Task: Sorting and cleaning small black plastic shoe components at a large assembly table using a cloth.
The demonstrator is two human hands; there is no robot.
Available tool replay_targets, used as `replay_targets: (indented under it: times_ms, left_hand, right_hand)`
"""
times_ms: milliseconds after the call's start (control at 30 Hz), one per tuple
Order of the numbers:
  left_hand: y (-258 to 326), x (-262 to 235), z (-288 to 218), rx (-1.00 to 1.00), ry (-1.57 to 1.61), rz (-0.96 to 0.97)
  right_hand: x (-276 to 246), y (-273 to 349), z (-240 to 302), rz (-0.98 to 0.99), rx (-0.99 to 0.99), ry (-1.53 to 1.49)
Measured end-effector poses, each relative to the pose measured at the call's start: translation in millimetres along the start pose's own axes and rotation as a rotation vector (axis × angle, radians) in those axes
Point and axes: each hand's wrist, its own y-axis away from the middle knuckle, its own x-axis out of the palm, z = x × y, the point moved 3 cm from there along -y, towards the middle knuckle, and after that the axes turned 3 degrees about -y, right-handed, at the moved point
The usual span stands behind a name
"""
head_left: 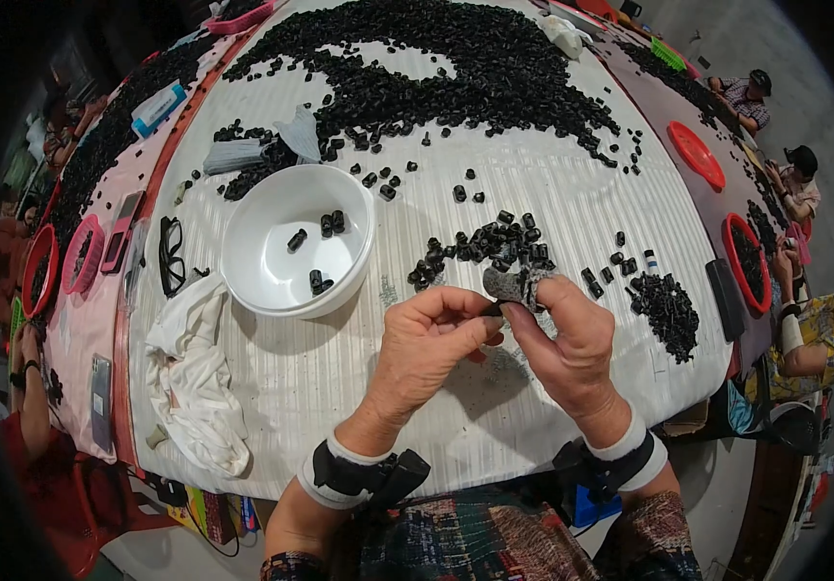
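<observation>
Close together over the near middle of the table, my two hands meet at the fingertips. My left hand [428,351] is closed, its thumb and forefinger pinching a small dark part that is mostly hidden by the fingers. Curled round a grey speckled piece [506,287], perhaps cloth or a finger cover, my right hand [574,341] presses its thumb toward the left fingertips. Just beyond them lies a loose heap of small black cylindrical parts [499,240]. To the left stands a white bowl [252,290] with several black parts inside.
A large black pile [436,77] covers the far table. Right of my hands is a smaller heap of dark bits [667,315]. Eyeglasses [173,254] and a white cloth [194,387] lie left of the bowl. Other people sit at pink-covered tables on both sides, with red baskets [748,261].
</observation>
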Motion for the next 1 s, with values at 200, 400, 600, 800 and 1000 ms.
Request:
replay_targets:
  times_ms: [200,400,600,800,1000]
  left_hand:
    - [0,-1,1,-0.013,-0.035,-0.019]
    - [0,-1,3,-0.044,-0.037,-0.036]
    - [0,-3,3,-0.116,-0.059,-0.081]
    - [-2,-4,5,-0.189,0.07,-0.074]
    - [-3,-7,11,-0.127,0.121,-0.061]
  right_hand:
    - [1,2,-1,0.05,-0.079,0.064]
    - [3,5,-3,0.097,-0.121,0.114]
    - [9,9,-6,0.162,-0.069,0.049]
    - [7,4,-4,0.158,-0.115,0.043]
    - [17,11,-3,0.195,-0.133,0.201]
